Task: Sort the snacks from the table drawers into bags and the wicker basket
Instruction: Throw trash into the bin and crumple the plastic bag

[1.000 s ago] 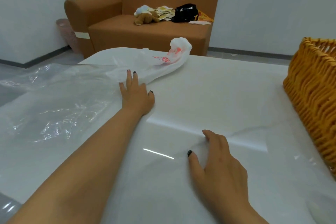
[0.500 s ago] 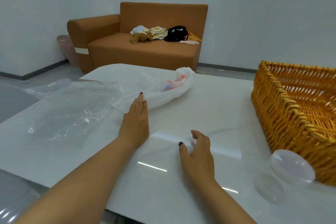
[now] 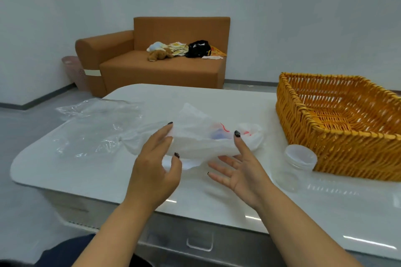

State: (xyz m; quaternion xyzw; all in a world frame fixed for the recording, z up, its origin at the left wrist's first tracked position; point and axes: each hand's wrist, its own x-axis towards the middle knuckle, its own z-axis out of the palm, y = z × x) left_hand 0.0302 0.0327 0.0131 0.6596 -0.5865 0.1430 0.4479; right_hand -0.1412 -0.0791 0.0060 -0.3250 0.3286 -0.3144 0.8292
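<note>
1. Our left hand (image 3: 154, 174) hangs above the white table (image 3: 91, 171), fingers straight and loosely spread, holding nothing; its fingertips reach the near left end of the white plastic bag (image 3: 201, 141), though we cannot tell whether they touch it.
2. Our right hand (image 3: 240, 171) is turned palm up with its fingers splayed and relaxed, gripping nothing; the raised thumb stands in front of the near edge of the white plastic bag.
3. The white plastic bag, printed in red and blue, lies crumpled on the table between and just beyond both hands.
4. To the left of the white plastic bag a clear plastic bag (image 3: 95, 128) is spread flat on the table, its right edge meeting the white one.
5. To the right of the white plastic bag stands a small stack of clear plastic lids (image 3: 300, 156), just beside the near wall of the wicker basket (image 3: 347, 154).
6. The wicker basket sits on the table, right of the white plastic bag and well apart from it.
7. Below the white plastic bag, in the table's front, a drawer (image 3: 199, 243) with a pale handle shows.
8. Beyond the white plastic bag, past the table, a brown sofa (image 3: 156, 67) carries a plush toy (image 3: 159, 54) and a black bag (image 3: 198, 49).
</note>
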